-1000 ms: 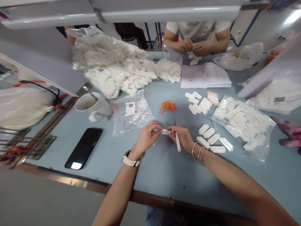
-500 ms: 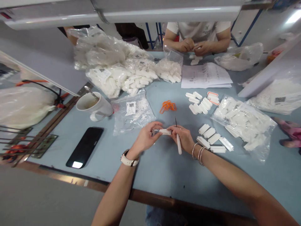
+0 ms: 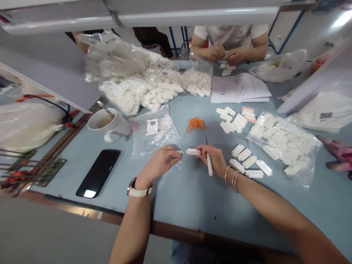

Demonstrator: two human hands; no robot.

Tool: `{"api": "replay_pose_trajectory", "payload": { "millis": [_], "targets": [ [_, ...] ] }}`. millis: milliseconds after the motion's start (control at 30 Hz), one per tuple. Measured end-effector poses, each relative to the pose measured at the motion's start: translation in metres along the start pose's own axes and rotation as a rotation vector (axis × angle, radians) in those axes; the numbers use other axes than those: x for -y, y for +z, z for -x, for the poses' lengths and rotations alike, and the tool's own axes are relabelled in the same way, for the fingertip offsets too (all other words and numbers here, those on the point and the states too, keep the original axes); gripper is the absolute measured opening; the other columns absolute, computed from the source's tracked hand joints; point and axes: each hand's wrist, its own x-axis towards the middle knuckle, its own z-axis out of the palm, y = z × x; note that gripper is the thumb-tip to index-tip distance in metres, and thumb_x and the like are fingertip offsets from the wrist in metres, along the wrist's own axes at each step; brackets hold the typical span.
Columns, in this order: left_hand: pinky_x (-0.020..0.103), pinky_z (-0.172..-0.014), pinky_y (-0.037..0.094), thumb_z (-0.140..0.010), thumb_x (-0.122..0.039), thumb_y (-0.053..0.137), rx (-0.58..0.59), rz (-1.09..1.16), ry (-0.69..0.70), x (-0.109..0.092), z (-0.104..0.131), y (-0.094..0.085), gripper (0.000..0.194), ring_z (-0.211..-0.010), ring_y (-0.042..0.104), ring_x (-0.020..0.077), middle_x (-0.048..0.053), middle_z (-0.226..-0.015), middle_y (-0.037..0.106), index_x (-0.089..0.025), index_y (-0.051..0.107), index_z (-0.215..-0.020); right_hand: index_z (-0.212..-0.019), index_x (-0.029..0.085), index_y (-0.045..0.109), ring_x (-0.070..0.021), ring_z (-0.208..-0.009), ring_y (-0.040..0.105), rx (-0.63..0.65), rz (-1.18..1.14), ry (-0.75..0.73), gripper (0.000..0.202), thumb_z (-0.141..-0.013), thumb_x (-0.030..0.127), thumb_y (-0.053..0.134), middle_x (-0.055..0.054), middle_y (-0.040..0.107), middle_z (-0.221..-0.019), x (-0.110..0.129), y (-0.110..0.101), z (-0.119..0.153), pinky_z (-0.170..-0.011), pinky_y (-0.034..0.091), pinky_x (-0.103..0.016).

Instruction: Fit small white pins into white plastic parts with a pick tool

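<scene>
My right hand (image 3: pixel 213 158) pinches the end of a small oblong white plastic part (image 3: pixel 192 151). The same hand also holds a slim white-handled tool (image 3: pixel 209 165), its thin dark tip pointing away from me. My left hand (image 3: pixel 164 158) is apart from that part, with thumb and fingers closed at a scatter of tiny white pieces (image 3: pixel 179 151) on the table. Whether a piece is between its fingertips is too small to tell. Beyond the hands lies a small heap of orange oblong frames (image 3: pixel 195 124).
Right of my hands lie more white parts (image 3: pixel 244 154) and a bag of them (image 3: pixel 286 143). To the left are a clear bag (image 3: pixel 154 134), a mug with a spoon (image 3: pixel 110 124) and a phone (image 3: pixel 99 173). Across the table, a person's hands (image 3: pixel 225 54) work beside papers (image 3: pixel 239 88).
My left hand has let go of the white part and moved slightly left, down to the tiny pieces. The right hand keeps the part and the tool.
</scene>
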Motion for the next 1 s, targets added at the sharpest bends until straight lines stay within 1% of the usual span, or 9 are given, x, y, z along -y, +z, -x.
{"api": "replay_pose_trajectory", "payload": {
  "millis": [133, 267, 500, 700, 833, 933, 1000],
  "targets": [
    [0.032, -0.078, 0.046, -0.082, -0.021, 0.062, 0.074, -0.030, 0.045, 0.005, 0.003, -0.001, 0.008, -0.081, 0.059, 0.0178, 0.002, -0.084, 0.068, -0.022, 0.070, -0.078, -0.059, 0.021, 0.046, -0.0142, -0.070, 0.062, -0.005, -0.009, 0.004, 0.024, -0.078, 0.017, 0.061, -0.002, 0.071, -0.086, -0.003, 0.002, 0.001, -0.067, 0.049, -0.025],
    [0.033, -0.078, 0.045, -0.081, -0.019, 0.062, 0.101, -0.058, 0.056, 0.005, 0.002, 0.002, 0.012, -0.080, 0.058, 0.0187, 0.003, -0.081, 0.067, -0.023, 0.070, -0.074, -0.059, 0.022, 0.046, -0.0146, -0.070, 0.062, -0.001, -0.004, 0.011, 0.024, -0.077, 0.017, 0.061, -0.002, 0.071, -0.086, -0.005, 0.003, 0.001, -0.067, 0.049, -0.026],
    [0.034, -0.075, 0.045, -0.082, -0.021, 0.060, 0.081, -0.057, 0.058, 0.004, -0.001, 0.006, 0.014, -0.079, 0.057, 0.0202, 0.003, -0.077, 0.066, -0.025, 0.070, -0.072, -0.059, 0.022, 0.046, -0.0151, -0.071, 0.063, 0.022, 0.008, 0.025, 0.024, -0.076, 0.015, 0.062, -0.002, 0.072, -0.087, -0.003, 0.001, 0.000, -0.069, 0.050, -0.027],
    [0.034, -0.079, 0.044, -0.084, -0.018, 0.057, 0.090, -0.102, 0.072, -0.004, -0.002, 0.009, 0.017, -0.080, 0.055, 0.0200, 0.004, -0.076, 0.063, -0.023, 0.068, -0.073, -0.059, 0.022, 0.046, -0.0151, -0.072, 0.064, 0.020, 0.010, 0.024, 0.024, -0.076, 0.016, 0.062, -0.002, 0.072, -0.088, -0.001, 0.000, -0.001, -0.071, 0.050, -0.027],
    [0.034, -0.077, 0.044, -0.084, -0.017, 0.054, 0.079, -0.124, 0.058, -0.007, -0.003, 0.010, 0.017, -0.078, 0.054, 0.0203, 0.004, -0.076, 0.062, -0.021, 0.066, -0.073, -0.060, 0.022, 0.046, -0.0150, -0.072, 0.064, 0.019, -0.012, 0.021, 0.024, -0.075, 0.015, 0.063, -0.002, 0.072, -0.089, -0.001, -0.001, -0.001, -0.070, 0.050, -0.026],
    [0.034, -0.075, 0.044, -0.085, -0.016, 0.052, 0.076, -0.121, 0.073, -0.008, -0.004, 0.009, 0.019, -0.075, 0.054, 0.0195, 0.004, -0.073, 0.061, -0.019, 0.063, -0.071, -0.059, 0.022, 0.045, -0.0149, -0.072, 0.064, 0.019, -0.020, 0.022, 0.025, -0.075, 0.015, 0.063, -0.003, 0.072, -0.088, -0.001, -0.001, -0.001, -0.071, 0.050, -0.027],
    [0.034, -0.074, 0.045, -0.086, -0.017, 0.052, 0.043, -0.104, 0.075, -0.009, -0.005, 0.009, 0.017, -0.075, 0.054, 0.0192, 0.004, -0.074, 0.061, -0.020, 0.064, -0.074, -0.059, 0.022, 0.044, -0.0150, -0.072, 0.064, 0.021, -0.018, 0.024, 0.025, -0.075, 0.015, 0.062, -0.002, 0.072, -0.088, -0.001, -0.001, 0.000, -0.071, 0.050, -0.027]
  ]
}}
